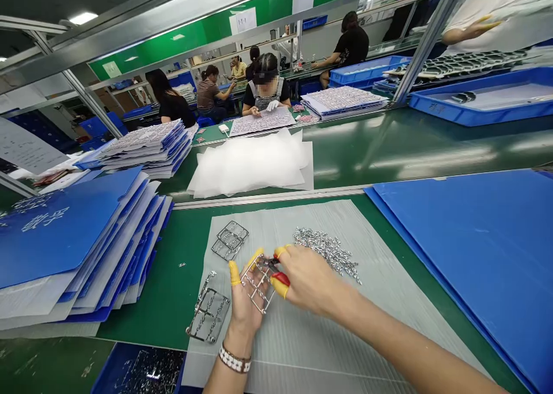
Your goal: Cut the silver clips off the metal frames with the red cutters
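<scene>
My left hand [245, 305], with yellow finger cots and a bracelet at the wrist, holds up a shiny plated frame of small parts [258, 284]. My right hand [306, 276] is closed around red-handled nippers [280, 277], whose dark jaws reach to the upper right edge of that frame. Two similar frames [230, 239] lie overlapping on the pale sheet [328, 342] beyond my left hand. Several more frames [210, 315] are stacked to its left. Behind my right hand spreads a heap of small silvery parts [327, 250].
Stacked blue folders with white sheets [82, 233] stand at the left, and blue boards [470, 256] lie at the right. Below the left table edge is a blue bin [138, 371] of dark scraps. White foam sheets [250, 163] lie beyond the metal rail. A co-worker [265, 88] sits opposite.
</scene>
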The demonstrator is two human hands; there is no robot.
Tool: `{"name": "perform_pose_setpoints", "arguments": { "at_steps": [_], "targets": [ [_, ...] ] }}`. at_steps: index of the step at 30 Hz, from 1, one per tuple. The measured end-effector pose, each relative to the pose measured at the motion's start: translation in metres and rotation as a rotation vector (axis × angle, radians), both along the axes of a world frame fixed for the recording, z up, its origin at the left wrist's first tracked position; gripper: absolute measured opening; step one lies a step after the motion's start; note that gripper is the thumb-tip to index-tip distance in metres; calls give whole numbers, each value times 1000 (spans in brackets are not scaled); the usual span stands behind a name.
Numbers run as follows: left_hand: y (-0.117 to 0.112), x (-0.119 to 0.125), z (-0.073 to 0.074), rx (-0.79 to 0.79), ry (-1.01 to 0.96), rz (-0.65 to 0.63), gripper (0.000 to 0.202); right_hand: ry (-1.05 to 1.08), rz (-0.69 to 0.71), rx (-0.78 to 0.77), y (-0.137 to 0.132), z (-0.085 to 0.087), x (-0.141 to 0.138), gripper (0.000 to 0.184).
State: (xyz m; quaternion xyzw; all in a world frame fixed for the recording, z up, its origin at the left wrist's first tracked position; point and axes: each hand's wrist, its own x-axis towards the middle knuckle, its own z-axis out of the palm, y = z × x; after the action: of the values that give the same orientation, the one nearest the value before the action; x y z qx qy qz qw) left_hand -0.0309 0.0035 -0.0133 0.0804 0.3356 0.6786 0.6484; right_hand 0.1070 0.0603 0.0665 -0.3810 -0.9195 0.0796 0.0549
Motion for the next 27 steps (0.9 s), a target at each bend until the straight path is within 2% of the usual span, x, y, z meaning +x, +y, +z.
{"name": "perform_pose_setpoints", "arguments": {
  "at_steps": [5,14,27],
  "targets": [
    [2,2,-4,-8,88,113,66,-98,65,-16,-17,-10,-10,27],
    [1,4,-8,9,163,121,69,-59,111,-38,-17,-11,-16,34],
    [0,5,-10,21,261,119,68,-96,104,-55,-16,-9,-16,34]
  ]
}}
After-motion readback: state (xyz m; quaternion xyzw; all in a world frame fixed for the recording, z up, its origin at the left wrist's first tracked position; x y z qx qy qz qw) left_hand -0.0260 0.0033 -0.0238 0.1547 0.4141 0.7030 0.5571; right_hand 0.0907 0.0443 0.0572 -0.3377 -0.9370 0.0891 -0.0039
